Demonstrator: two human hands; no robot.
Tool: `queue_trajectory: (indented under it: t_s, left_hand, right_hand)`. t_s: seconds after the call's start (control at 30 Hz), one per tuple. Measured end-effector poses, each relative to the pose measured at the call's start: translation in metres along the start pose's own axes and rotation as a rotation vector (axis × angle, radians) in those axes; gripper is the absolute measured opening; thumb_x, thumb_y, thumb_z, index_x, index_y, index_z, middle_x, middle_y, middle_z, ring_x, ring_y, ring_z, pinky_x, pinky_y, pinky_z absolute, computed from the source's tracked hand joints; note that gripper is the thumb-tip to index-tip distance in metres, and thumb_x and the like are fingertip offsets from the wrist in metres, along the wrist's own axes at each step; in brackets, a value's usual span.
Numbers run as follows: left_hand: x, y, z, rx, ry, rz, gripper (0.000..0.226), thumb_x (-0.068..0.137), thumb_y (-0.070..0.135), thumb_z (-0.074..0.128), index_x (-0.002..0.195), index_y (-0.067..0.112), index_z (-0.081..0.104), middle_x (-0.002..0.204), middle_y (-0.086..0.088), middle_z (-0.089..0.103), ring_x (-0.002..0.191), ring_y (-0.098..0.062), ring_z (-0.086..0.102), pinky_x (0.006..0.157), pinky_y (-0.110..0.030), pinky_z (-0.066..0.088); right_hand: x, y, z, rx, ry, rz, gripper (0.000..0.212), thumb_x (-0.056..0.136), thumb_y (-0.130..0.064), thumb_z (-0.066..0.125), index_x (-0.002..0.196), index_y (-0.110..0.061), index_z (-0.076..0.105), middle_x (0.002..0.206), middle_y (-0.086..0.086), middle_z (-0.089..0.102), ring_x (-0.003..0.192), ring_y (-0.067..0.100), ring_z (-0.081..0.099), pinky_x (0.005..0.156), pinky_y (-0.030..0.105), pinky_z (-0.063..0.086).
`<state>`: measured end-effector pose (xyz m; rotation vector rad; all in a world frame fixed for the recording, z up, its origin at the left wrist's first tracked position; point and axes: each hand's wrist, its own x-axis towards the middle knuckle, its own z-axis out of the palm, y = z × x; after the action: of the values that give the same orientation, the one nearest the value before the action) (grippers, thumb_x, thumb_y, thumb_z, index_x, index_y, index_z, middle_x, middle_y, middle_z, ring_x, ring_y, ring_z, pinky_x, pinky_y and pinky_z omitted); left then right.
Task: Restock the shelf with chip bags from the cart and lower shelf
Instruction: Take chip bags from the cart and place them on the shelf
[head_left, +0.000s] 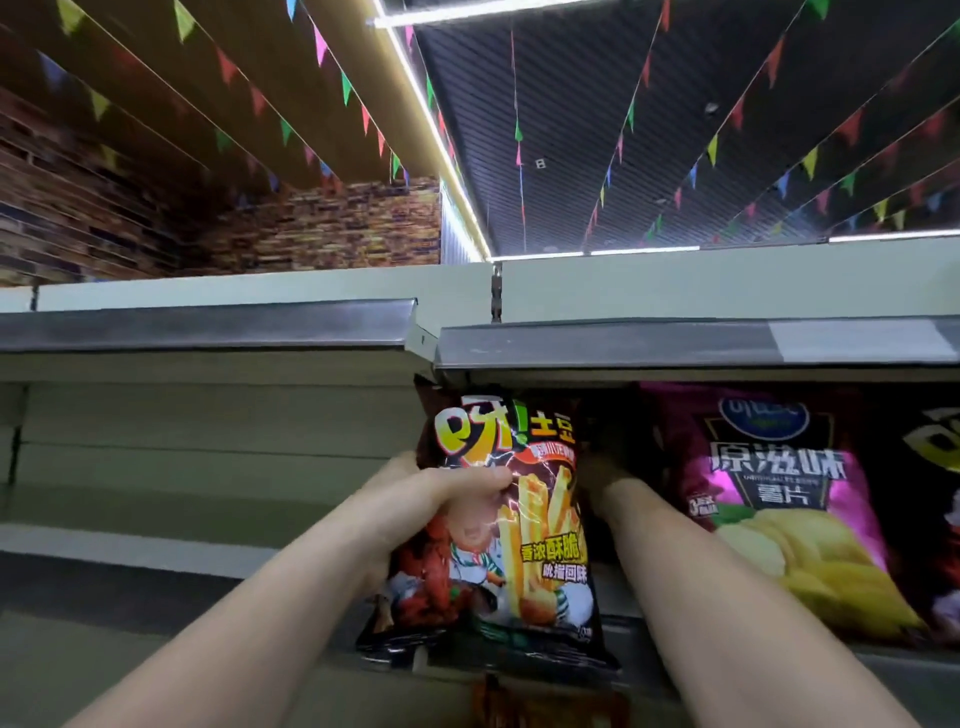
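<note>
Left hand (447, 488) grips the fries bag (498, 530) left of the purple bag (779, 509), right hand (602, 467) hidden behind it so can't tell its grip, looks like it needs pushing back upright next.

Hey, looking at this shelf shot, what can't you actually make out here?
All in the head view:
- Right hand: its fingers are hidden behind the dark fries bag, so its grip is unclear.
- Third bag: cut off by the right edge.
- Purple chip bag: top tucked under the shelf rail.

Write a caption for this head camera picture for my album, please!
Two hands, left hand gripping, set a black fries bag beside a purple chip bag.
</note>
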<state>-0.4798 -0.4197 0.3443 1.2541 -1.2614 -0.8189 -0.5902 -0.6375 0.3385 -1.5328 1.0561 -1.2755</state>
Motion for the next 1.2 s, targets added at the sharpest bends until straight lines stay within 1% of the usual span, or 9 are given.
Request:
queue_trajectory:
  t_s: [0.2,0.33,0.5,0.67,0.73,0.83,0.97,1.13,1.2]
  left_hand:
    - [0.001,-0.003,-0.001,0.0,-0.016,-0.013,0.036,0.068,0.024,0.077,0.099,0.015,0.061,0.075,-0.005,0.075,0.06,-0.019,0.071,0.052,-0.025,0.055]
    - [0.001,-0.005,-0.001,-0.019,-0.01,-0.043,0.038,0.072,0.023,0.077,0.105,0.012,0.061,0.079,-0.008,0.075,0.062,-0.021,0.072,0.051,-0.026,0.056]
    - [0.001,-0.01,0.001,-0.041,-0.023,-0.084,0.047,0.069,0.023,0.079,0.111,0.01,0.062,0.087,-0.012,0.075,0.067,-0.025,0.072,0.058,-0.031,0.058]
    - [0.015,-0.006,0.01,-0.083,-0.058,-0.144,0.029,0.075,0.028,0.076,0.098,0.011,0.069,0.081,-0.008,0.074,0.061,-0.02,0.068,0.059,-0.028,0.058]
    - [0.024,-0.005,0.016,-0.088,-0.048,-0.155,0.035,0.073,0.03,0.077,0.101,0.011,0.068,0.086,-0.009,0.074,0.065,-0.021,0.069,0.061,-0.03,0.058]
    - [0.041,-0.008,0.026,-0.098,0.013,-0.125,0.056,0.068,0.03,0.082,0.113,0.006,0.06,0.095,-0.014,0.072,0.074,-0.025,0.069,0.065,-0.035,0.059]
    - [0.062,-0.016,0.039,-0.095,0.129,-0.042,0.07,0.069,0.032,0.083,0.116,0.005,0.038,0.109,-0.019,0.063,0.087,-0.03,0.067,0.07,-0.041,0.058]
    - [0.086,-0.03,0.051,-0.05,0.139,-0.019,0.082,0.055,0.04,0.082,0.121,0.005,0.048,0.112,-0.016,0.063,0.102,-0.035,0.063,0.09,-0.049,0.053]
    - [0.101,-0.035,0.051,-0.063,0.125,-0.017,0.078,0.056,0.039,0.081,0.122,0.008,0.053,0.11,-0.016,0.065,0.102,-0.036,0.063,0.092,-0.048,0.052]
  right_hand:
    - [-0.001,0.002,0.002,-0.101,0.034,-0.014,0.042,0.091,-0.009,0.057,0.128,0.009,0.048,0.135,0.021,0.048,0.122,0.034,0.048,0.102,0.038,0.039]
    - [-0.025,-0.009,-0.003,-0.083,0.062,-0.007,0.026,0.098,-0.015,0.046,0.098,0.006,0.061,0.119,0.026,0.057,0.099,0.034,0.057,0.083,0.037,0.044]
    - [-0.063,-0.026,-0.009,0.127,0.096,-0.024,0.031,0.096,-0.013,0.048,0.065,-0.011,0.046,0.072,0.014,0.053,0.056,0.02,0.046,0.049,0.024,0.038]
    - [-0.112,-0.046,-0.03,0.386,0.037,0.009,0.029,0.099,-0.019,0.043,0.072,-0.01,0.05,0.057,0.005,0.052,0.041,0.015,0.052,0.038,0.017,0.039]
    - [-0.125,-0.046,-0.035,0.225,0.036,-0.063,0.019,0.096,-0.022,0.047,0.092,-0.007,0.057,0.076,0.008,0.061,0.063,0.019,0.06,0.058,0.027,0.051]
    - [-0.139,-0.043,-0.04,-0.145,0.015,-0.201,0.041,0.089,-0.018,0.055,0.128,-0.009,0.047,0.104,0.007,0.061,0.088,0.021,0.061,0.085,0.036,0.051]
    - [-0.145,-0.041,-0.045,-0.508,0.011,-0.294,0.055,0.086,-0.016,0.058,0.138,-0.017,0.04,0.116,0.005,0.057,0.101,0.022,0.056,0.08,0.031,0.045]
    - [-0.132,-0.035,-0.035,-0.656,-0.105,-0.243,0.056,0.087,-0.016,0.058,0.14,-0.016,0.039,0.091,0.003,0.056,0.067,0.011,0.052,0.051,0.019,0.038]
    - [-0.124,-0.033,-0.033,-0.757,-0.096,-0.238,0.056,0.088,-0.011,0.055,0.141,-0.014,0.038,0.101,0.006,0.057,0.077,0.015,0.054,0.056,0.021,0.04]
